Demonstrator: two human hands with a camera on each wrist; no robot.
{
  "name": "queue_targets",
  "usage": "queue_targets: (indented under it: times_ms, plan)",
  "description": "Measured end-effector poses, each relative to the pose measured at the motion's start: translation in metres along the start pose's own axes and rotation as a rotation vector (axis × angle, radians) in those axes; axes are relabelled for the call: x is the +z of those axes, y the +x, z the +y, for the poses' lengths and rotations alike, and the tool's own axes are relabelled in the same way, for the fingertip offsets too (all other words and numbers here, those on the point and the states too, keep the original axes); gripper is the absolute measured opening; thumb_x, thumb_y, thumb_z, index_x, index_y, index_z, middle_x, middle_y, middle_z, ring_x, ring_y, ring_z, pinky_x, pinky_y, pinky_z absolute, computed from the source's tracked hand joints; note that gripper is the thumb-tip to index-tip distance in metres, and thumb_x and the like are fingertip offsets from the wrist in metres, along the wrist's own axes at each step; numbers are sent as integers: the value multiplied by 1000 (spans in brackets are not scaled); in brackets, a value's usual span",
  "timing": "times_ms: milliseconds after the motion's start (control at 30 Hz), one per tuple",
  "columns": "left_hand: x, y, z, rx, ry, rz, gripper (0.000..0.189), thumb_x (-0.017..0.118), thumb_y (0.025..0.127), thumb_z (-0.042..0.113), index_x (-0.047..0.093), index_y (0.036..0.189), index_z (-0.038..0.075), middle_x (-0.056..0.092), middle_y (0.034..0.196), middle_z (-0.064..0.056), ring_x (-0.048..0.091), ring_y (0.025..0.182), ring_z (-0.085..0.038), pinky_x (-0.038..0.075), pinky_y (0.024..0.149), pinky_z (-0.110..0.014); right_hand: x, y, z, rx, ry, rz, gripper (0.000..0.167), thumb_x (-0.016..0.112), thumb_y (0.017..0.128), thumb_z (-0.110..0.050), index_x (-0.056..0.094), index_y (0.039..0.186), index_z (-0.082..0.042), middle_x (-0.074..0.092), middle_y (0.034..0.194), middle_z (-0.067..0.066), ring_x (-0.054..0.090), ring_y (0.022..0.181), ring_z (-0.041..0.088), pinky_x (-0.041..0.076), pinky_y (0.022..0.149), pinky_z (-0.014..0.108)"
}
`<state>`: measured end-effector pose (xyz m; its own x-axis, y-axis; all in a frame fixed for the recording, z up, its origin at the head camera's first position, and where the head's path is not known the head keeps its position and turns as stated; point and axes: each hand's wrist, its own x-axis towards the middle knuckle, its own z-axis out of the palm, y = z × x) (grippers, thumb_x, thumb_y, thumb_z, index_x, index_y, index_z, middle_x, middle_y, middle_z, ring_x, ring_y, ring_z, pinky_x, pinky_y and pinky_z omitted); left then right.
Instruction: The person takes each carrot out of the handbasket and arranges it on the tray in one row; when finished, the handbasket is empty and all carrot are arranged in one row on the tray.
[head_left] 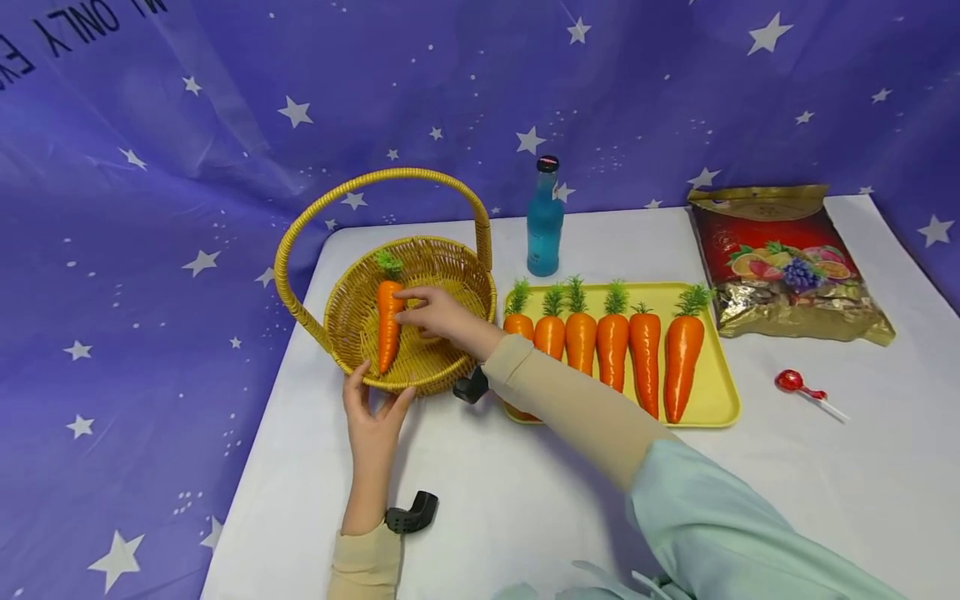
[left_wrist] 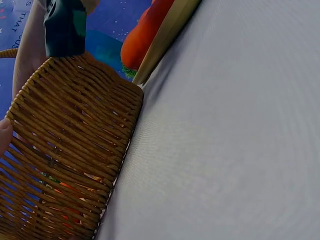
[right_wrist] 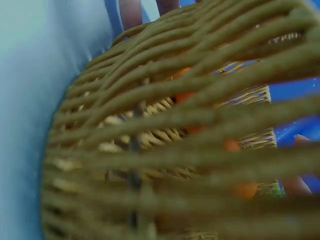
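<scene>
An orange toy carrot [head_left: 388, 325] with a green tuft is inside the yellow wicker basket [head_left: 337, 292], its tip toward the near rim. My right hand [head_left: 442, 317] reaches in from the right and pinches the carrot by its thicker upper part; the far side of that grip is hidden. My left hand [head_left: 375, 425] grips the basket's near rim, with thumb and fingers spread along it. In the left wrist view the woven side of the basket [left_wrist: 75, 125] fills the left part. Through the weave in the right wrist view, patches of orange carrot [right_wrist: 245, 190] show.
Right of the basket, a yellow tray [head_left: 716, 392] bears several carrots [head_left: 684, 367], partly covered by my right forearm. Behind it stands a blue bottle [head_left: 544, 229]. A red and gold candy bag [head_left: 787, 267] and a red lollipop [head_left: 791, 382] lie farther right.
</scene>
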<state>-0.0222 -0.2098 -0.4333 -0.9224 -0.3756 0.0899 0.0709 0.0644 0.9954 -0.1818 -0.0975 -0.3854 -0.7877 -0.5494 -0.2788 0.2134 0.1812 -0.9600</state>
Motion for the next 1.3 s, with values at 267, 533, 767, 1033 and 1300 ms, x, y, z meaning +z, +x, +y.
queue_targets:
  times_ms: [267,533,767,1033,1300]
  plan:
    - [-4,4,-16,32,21,12,75,75,84,6,31,144,4,7,157,-9,19,142,-27,42,100,-43,7,13,0,99,82,62,47,67,92,-16,55,138,-18,48,140,14,52,121,37,52,90,47]
    - [-5,5,-18,45,34,5,75,75,84,7,31,144,5,8,157,-10,19,142,-27,43,99,-40,19,16,-3,104,34,12,49,66,93,-15,52,140,-18,45,143,13,52,120,38,51,91,47]
    - [-5,6,-20,51,-23,2,72,74,84,2,32,142,4,9,156,-12,21,141,-26,46,97,-32,33,20,-1,98,13,-12,48,66,93,-15,53,139,-16,44,143,14,53,118,37,51,91,47]
    - [-1,1,0,34,-34,-35,71,71,86,0,29,144,0,1,158,-14,16,143,-29,40,101,-51,48,26,-1,69,1,-24,48,68,91,-13,56,137,-14,48,140,14,58,112,32,52,90,45]
    - [1,-2,11,37,19,-34,70,71,87,2,29,142,-2,7,155,-19,17,142,-30,39,102,-51,56,28,-1,33,-62,-79,46,69,90,-13,58,135,-14,52,135,13,58,109,25,53,88,42]
